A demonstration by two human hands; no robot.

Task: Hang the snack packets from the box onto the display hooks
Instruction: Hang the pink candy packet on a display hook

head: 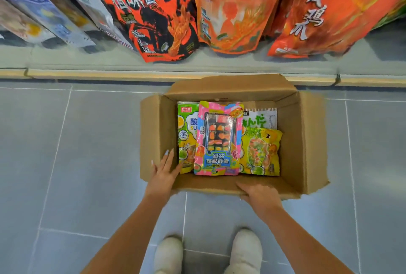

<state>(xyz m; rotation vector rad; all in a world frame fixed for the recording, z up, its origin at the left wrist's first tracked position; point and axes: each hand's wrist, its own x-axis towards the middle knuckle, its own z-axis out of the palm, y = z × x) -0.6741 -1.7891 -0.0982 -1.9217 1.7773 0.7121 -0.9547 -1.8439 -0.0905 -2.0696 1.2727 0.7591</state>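
Note:
An open cardboard box stands on the grey tiled floor below the display. Inside lie a pink sushi-candy packet on top, a green-yellow packet to its left, a yellow packet to its right and a white packet behind that. My left hand rests flat with fingers spread on the box's near left corner. The near flap of the box is gripped by my right hand, fingers curled over its edge.
Large orange and black snack bags hang in a row above the shelf base, with bluish-white bags at the left. My two white shoes stand on the floor behind the box.

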